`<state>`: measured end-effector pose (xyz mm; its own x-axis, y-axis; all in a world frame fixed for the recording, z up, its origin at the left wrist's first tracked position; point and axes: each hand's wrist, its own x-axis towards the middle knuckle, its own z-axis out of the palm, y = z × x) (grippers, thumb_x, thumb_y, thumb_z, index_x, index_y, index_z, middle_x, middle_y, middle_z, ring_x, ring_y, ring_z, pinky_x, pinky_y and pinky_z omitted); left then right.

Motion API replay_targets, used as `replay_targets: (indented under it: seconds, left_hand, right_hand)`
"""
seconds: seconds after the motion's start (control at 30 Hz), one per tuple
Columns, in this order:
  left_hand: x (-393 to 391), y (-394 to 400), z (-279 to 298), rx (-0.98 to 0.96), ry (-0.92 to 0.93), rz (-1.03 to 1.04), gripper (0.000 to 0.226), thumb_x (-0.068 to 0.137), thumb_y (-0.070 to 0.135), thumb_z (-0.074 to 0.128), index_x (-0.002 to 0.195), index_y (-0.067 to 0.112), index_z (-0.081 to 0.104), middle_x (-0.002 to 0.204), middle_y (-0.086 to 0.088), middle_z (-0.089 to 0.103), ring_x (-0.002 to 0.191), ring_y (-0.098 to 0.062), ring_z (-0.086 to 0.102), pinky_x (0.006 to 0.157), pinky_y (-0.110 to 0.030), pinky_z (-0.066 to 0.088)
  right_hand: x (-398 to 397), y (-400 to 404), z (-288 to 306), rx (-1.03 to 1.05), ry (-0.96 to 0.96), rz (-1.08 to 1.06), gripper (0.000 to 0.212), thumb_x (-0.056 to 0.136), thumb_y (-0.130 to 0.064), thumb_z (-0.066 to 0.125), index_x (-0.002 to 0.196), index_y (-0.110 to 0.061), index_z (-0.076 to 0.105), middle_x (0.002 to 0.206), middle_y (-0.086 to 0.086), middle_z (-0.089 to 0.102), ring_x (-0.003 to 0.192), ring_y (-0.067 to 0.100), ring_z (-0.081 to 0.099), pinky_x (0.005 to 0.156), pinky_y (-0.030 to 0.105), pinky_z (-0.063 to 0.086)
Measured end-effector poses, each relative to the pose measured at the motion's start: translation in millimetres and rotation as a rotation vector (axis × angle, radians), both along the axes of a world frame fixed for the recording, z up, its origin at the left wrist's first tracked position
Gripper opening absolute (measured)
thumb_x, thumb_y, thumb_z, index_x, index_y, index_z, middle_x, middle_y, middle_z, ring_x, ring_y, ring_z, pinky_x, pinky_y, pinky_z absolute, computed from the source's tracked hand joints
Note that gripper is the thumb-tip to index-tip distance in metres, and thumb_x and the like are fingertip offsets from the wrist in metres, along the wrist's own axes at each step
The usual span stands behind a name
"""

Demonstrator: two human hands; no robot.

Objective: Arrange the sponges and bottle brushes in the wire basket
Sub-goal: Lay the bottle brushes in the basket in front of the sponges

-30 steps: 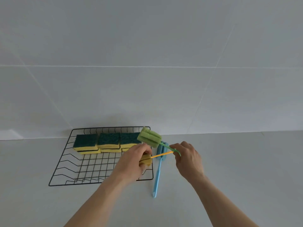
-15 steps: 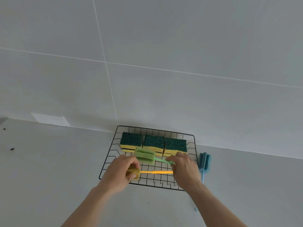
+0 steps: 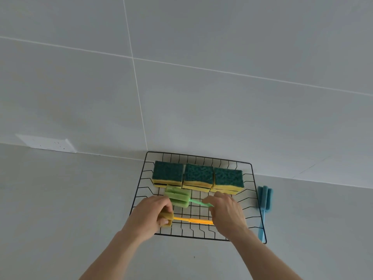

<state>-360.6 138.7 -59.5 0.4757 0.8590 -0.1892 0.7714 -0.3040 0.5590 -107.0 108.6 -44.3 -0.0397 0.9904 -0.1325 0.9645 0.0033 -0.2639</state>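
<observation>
While both hands worked low over a black wire basket (image 3: pixel 252 178) on a grey counter (image 3: pixel 60 199), the head camera looked down at them. Left of the basket, a white wall socket (image 3: pixel 48 144) sat where counter met tiled wall. Over the basket's front left corner, the left hand (image 3: pixel 150 214) was curled around the foam head of a yellow bottle brush (image 3: pixel 191 219), fingers pressed onto it. Just behind that hand, a green bottle brush (image 3: pixel 178 198) lay tilted, its foam head near the sponges. Along the basket's back edge, three green-topped yellow sponges (image 3: pixel 198 177) stood in a tidy row, touching side by side. Over the basket's front right, the right hand (image 3: pixel 227 212) pinched the green handle between thumb and fingers and hid the end of the yellow handle; whether it gripped that too, I could not tell. Outside the basket's right side, a blue bottle brush (image 3: pixel 264 201) lay on the counter, not yet put in.

Judging from this, a thin handle could slip through the wire gaps, or the green head could nudge the sponge row out of line.
</observation>
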Motion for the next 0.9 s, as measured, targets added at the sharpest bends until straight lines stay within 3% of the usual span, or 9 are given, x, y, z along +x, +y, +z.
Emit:
replay_targets:
  seconds: [0.1,0.2,0.27,0.43,0.67,0.9]
  left_hand:
    - [-4,2,-4,0.049,0.015,-0.045,0.025,0.082,0.038,0.077,0.095,0.039,0.057,0.092,0.026,0.057,0.088,0.0,0.048,0.079,-0.018,0.036]
    - [-6,7,0,0.137,-0.009,0.013,0.025,0.083,0.049,0.073,0.096,0.04,0.053,0.089,0.027,0.057,0.083,0.001,0.051,0.078,-0.017,0.039]
    - [-5,12,4,0.228,-0.012,0.04,0.028,0.082,0.044,0.074,0.096,0.037,0.051,0.088,0.025,0.055,0.081,-0.001,0.051,0.079,-0.022,0.044]
    - [-6,24,3,0.278,0.084,-0.056,0.047,0.076,0.041,0.08,0.115,0.035,0.054,0.113,0.015,0.056,0.106,-0.011,0.048,0.098,-0.033,0.042]
    - [-9,21,-8,0.296,0.151,-0.034,0.031,0.082,0.023,0.077,0.108,0.031,0.061,0.106,0.014,0.063,0.099,-0.014,0.054,0.091,-0.034,0.045]
    - [-7,18,-10,0.35,0.166,-0.019,0.033,0.083,0.012,0.075,0.111,0.024,0.066,0.106,0.008,0.064,0.104,-0.019,0.055,0.091,-0.038,0.049]
  right_hand:
    - [-1,3,-6,-0.01,0.007,0.011,0.034,0.096,-0.015,0.062,0.122,-0.035,0.066,0.101,-0.009,0.064,0.096,0.018,0.055,0.075,0.03,0.047]
    - [-4,7,-8,-0.017,0.019,0.015,0.034,0.096,-0.015,0.061,0.123,-0.035,0.065,0.105,-0.009,0.065,0.099,0.019,0.055,0.078,0.032,0.049]
    - [-7,10,-9,-0.016,0.022,0.031,0.035,0.096,-0.014,0.061,0.123,-0.035,0.065,0.106,-0.008,0.066,0.101,0.019,0.056,0.08,0.032,0.05]
    - [-21,15,-12,-0.002,0.034,0.072,0.034,0.095,-0.013,0.063,0.121,-0.034,0.067,0.105,-0.007,0.066,0.1,0.021,0.057,0.078,0.031,0.048]
    - [-27,17,-18,0.023,0.143,-0.012,0.034,0.09,-0.012,0.069,0.12,-0.029,0.068,0.111,-0.007,0.068,0.104,0.02,0.06,0.084,0.036,0.052]
    - [-22,5,-27,0.045,0.094,0.026,0.029,0.09,-0.014,0.068,0.118,-0.022,0.069,0.116,-0.003,0.066,0.109,0.023,0.057,0.09,0.036,0.05]
